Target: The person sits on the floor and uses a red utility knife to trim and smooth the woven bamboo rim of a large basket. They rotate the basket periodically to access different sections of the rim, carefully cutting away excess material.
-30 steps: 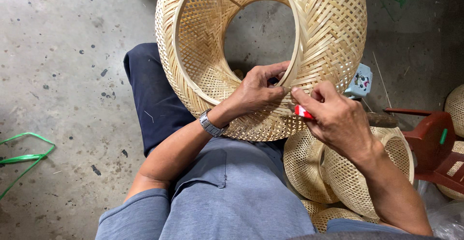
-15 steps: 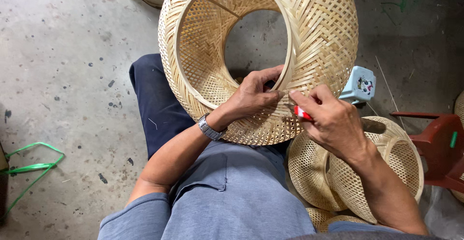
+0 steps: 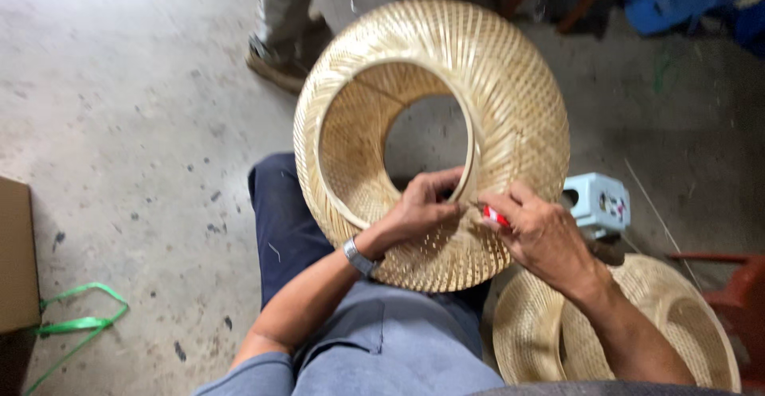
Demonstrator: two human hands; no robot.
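A large woven bamboo shade (image 3: 510,101), round with an open ring in its middle, rests on my lap. My left hand (image 3: 418,209) reaches through the opening and pinches the inner rim at its lower right. A wristwatch (image 3: 358,256) sits on that wrist. My right hand (image 3: 542,233) is on the outside of the weave beside the same spot, closed on a small red tool (image 3: 496,217) whose tip touches the rim.
A second woven bamboo shade (image 3: 685,324) lies on the floor at my right. A small light-blue stool (image 3: 598,201) stands behind it. Another person's shoe and trouser leg (image 3: 279,53) are beyond the shade. Green strap (image 3: 80,324) and a cardboard box (image 3: 16,260) lie left. Red stool (image 3: 737,300) at right edge.
The view has tilted upward, so the shade and both hands sit lower in frame, and another person's foot has come into sight. Both hands keep their grip at the rim.
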